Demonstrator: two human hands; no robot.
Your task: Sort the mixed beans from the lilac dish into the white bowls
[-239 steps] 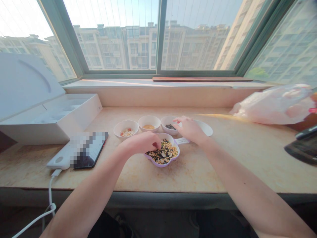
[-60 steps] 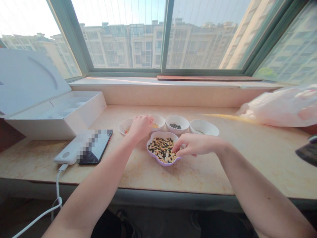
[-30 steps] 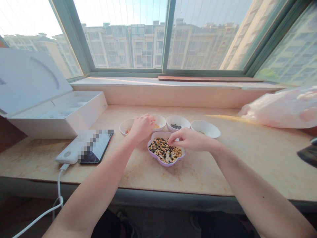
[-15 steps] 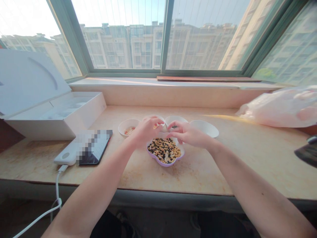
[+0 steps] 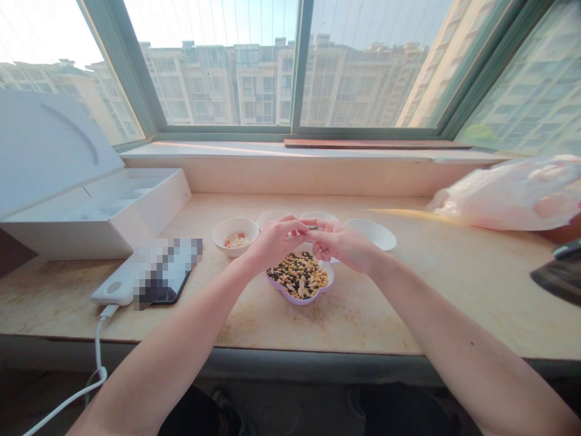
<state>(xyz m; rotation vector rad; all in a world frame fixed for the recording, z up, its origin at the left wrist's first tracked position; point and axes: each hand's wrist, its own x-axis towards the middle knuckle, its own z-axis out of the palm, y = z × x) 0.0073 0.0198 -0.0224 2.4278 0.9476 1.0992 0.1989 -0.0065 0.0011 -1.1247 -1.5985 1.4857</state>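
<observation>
On the stone windowsill [image 5: 363, 315], white bowls [image 5: 235, 247] stand behind a lilac bean dish [image 5: 290, 295].

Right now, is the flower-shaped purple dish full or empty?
Full: mixed beans and seeds cover the whole floor of the flower-shaped purple dish.

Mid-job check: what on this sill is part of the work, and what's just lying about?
In use: left hand, right hand, purple-rimmed flower-shaped dish of mixed beans, small white bowls.
Lying about: open white box, power bank, phone, plastic bag.
</observation>
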